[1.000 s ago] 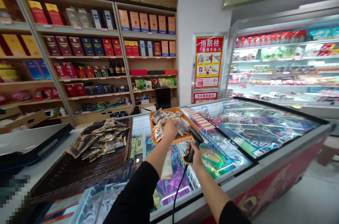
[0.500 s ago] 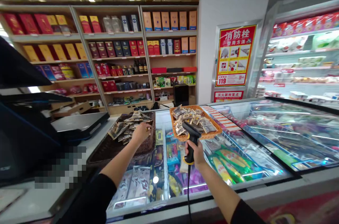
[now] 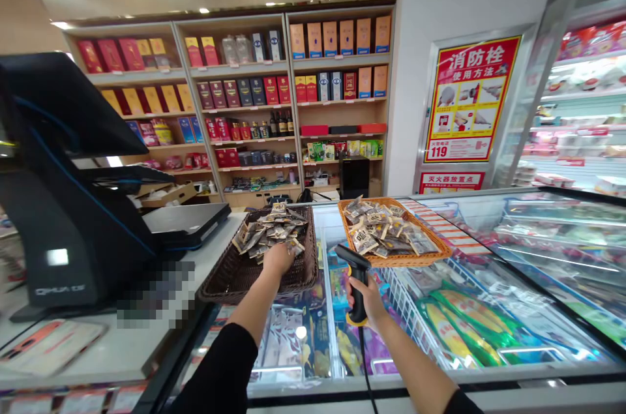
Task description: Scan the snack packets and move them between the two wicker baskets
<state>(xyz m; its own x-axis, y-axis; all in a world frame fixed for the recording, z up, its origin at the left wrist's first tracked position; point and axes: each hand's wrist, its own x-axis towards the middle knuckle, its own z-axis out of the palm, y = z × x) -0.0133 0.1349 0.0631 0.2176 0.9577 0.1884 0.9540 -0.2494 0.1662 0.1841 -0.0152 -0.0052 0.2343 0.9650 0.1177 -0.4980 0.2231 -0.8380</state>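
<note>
My left hand [image 3: 278, 259] is in the dark brown wicker basket [image 3: 235, 278], at the near edge of a heap of small sealed packets [image 3: 271, 229]. Its fingers are curled and partly hidden, with a packet at the fingertips. My right hand [image 3: 366, 295] is wrapped around the handle of a black and yellow barcode scanner [image 3: 357, 270]. The scanner's head tilts up and to the left, and its cable hangs down. Just beyond it, a light orange wicker basket [image 3: 435, 256] holds more of these packets [image 3: 386, 229].
Both baskets rest on a glass-topped chest freezer [image 3: 337, 342] with packaged goods inside. To the left stand a dark checkout terminal [image 3: 73, 205], a flat scale [image 3: 186, 221] and a phone-like item [image 3: 51, 345] on a counter. Shelves of boxes [image 3: 244, 94] line the back wall.
The view has swung left, so the scene sits further right. My left hand has shifted slightly nearer and lower in the brown basket. My right hand still grips the scanner.
</note>
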